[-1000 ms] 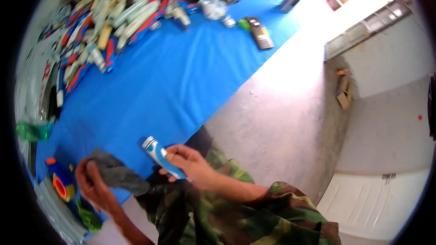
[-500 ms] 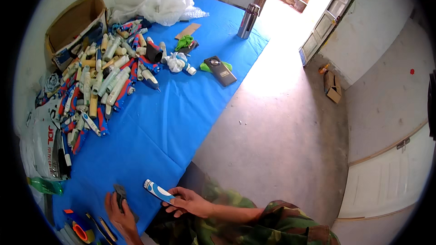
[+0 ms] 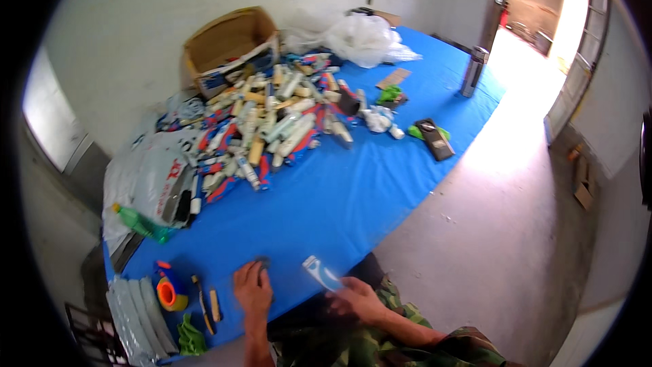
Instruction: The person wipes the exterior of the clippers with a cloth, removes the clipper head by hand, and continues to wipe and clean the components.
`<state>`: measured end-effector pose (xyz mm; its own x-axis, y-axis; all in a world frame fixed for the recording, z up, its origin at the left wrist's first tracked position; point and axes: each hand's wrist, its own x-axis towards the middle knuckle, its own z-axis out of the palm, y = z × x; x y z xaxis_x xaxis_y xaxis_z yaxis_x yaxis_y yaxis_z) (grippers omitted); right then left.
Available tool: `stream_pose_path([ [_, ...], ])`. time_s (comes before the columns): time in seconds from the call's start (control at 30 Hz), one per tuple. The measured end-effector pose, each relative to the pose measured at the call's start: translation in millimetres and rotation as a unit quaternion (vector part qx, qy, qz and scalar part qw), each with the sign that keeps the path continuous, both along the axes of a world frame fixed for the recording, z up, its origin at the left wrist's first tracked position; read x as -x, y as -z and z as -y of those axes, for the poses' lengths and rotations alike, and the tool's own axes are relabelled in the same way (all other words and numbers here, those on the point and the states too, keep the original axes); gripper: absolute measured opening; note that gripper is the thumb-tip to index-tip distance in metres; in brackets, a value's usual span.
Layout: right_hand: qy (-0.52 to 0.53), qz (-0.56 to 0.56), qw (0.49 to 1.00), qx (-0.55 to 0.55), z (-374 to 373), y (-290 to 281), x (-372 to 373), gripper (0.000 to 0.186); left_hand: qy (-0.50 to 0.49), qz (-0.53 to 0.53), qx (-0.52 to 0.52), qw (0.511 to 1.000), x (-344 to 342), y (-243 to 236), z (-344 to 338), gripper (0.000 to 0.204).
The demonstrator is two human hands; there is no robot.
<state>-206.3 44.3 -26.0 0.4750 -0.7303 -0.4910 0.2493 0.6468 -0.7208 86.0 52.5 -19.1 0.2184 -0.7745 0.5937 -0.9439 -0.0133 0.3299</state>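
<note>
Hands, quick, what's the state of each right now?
Left hand: closed on a dark grey cloth, mostly hidden.
Right hand: closed, holding a blue-and-white tube.

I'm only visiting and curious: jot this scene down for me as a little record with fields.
Right hand: holds a blue-and-white tube
Left hand: at a dark grey item, mostly hidden; grip unclear
Surface: table with blue cover
Back left: heap of mixed tubes, open carton behind
Near left: green bottle, lying down
Far right: dark flask, standing
</note>
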Motion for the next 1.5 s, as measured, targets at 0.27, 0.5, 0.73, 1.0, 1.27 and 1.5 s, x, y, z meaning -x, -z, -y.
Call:
stream_pose_path([
  [0.27, -0.004, -0.071, 0.986, 0.153, 5.9, -3.3, 14.6, 0.042, -0.015, -0.021, -0.004, 1.000, 9.1, -0.4, 2.5, 0.020],
  [0.5, 0.010, -0.271, 0.844, 0.463, 53.4, -40.3, -15.1, 0.037, -0.011, -0.037, 0.024, 0.999, 6.2, 0.4, -1.9, 0.019],
  [0.73, -0.012, -0.342, 0.788, 0.512, 57.3, -34.0, -49.7, 0.035, -0.011, -0.060, 0.035, 0.998, 7.9, -5.5, -0.4, 0.019],
  [1.0, 0.022, -0.394, 0.736, 0.550, 50.9, -25.1, -60.2, 0.033, -0.017, -0.065, 0.028, 0.997, 8.6, -3.4, 1.8, 0.019],
  [1.27, -0.009, -0.423, 0.675, 0.605, 51.2, -23.1, -59.5, 0.039, -0.009, -0.074, 0.000, 0.997, 7.2, -5.5, -1.4, 0.022],
  [1.5, -0.020, -0.436, 0.669, 0.602, 48.0, -18.4, -53.9, 0.056, -0.017, -0.077, 0.016, 0.997, 8.3, -6.5, -2.3, 0.022],
])
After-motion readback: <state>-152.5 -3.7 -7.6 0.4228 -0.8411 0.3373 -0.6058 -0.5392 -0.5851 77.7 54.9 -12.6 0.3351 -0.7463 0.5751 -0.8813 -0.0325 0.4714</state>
